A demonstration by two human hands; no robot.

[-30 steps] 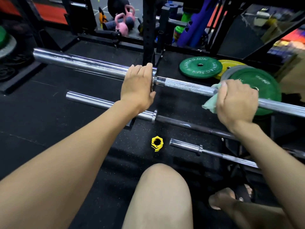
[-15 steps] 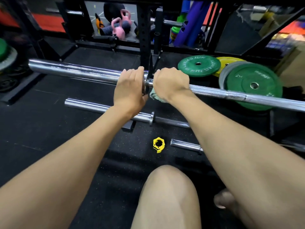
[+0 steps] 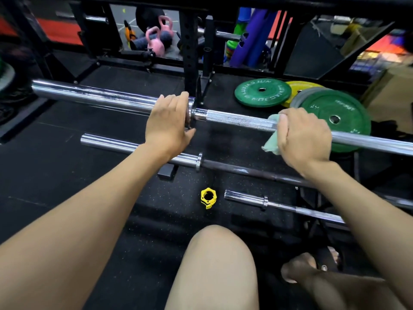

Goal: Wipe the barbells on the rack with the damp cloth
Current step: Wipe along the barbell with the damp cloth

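A chrome barbell [image 3: 237,118] runs across the view at hand height. My left hand [image 3: 168,125] grips its thick sleeve just left of the collar. My right hand [image 3: 301,137] wraps a pale green cloth [image 3: 271,144] round the knurled shaft further right, in front of a green plate. Two more barbells lie lower down: a dark-shafted barbell [image 3: 234,170] and a shorter chrome barbell [image 3: 279,205] nearer me.
A yellow collar clamp [image 3: 208,197] lies on the black rubber floor. Green plates [image 3: 262,92] and a yellow one lean at the right. A black rack upright [image 3: 190,52] stands behind the bar. Pink kettlebells [image 3: 155,42] sit beyond. My knee [image 3: 214,253] and foot are below.
My right hand first slid the cloth left along the shaft up to the collar, then back right to where it is now. My left hand stayed on the sleeve.
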